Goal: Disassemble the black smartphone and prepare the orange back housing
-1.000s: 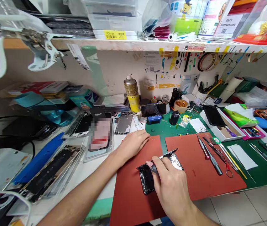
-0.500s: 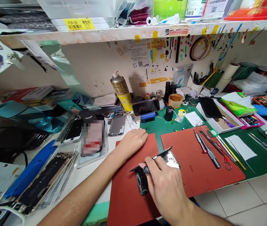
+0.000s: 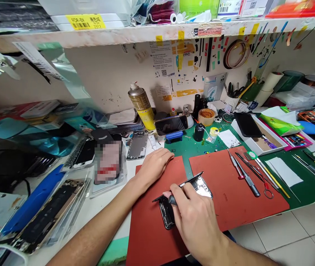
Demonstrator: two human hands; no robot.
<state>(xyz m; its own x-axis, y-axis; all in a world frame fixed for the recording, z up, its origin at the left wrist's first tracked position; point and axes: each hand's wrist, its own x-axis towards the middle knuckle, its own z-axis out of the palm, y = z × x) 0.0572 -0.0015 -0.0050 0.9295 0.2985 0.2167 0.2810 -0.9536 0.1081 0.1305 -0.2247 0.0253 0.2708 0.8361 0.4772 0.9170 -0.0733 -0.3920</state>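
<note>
My right hand point(image 3: 197, 210) is closed on a dark grey, rounded tool handle point(image 3: 172, 200). The rest of this tool is hidden by my fingers. Under that hand lies an opened phone point(image 3: 166, 214), its inner parts showing, with a dark panel point(image 3: 193, 177) tilted up along its far side. My left hand point(image 3: 157, 162) rests palm down by the far left edge of the red mat point(image 3: 152, 229). Its fingers lie close together and loosely bent, with nothing seen in them, apart from the phone.
Screwdrivers point(image 3: 246, 179), tweezers and red-handled scissors point(image 3: 267, 190) lie on the mat's right side. A phone on a blue stand point(image 3: 174, 137), a spray can point(image 3: 142, 107) and a black bottle point(image 3: 199, 132) stand behind. Phone parts point(image 3: 52, 210) lie at left; a loaded shelf point(image 3: 135, 35) hangs above.
The camera view has shifted slightly, moving the left-side things a little to the left in the picture. Both hands, the phone and the tool keep nearly the same places.
</note>
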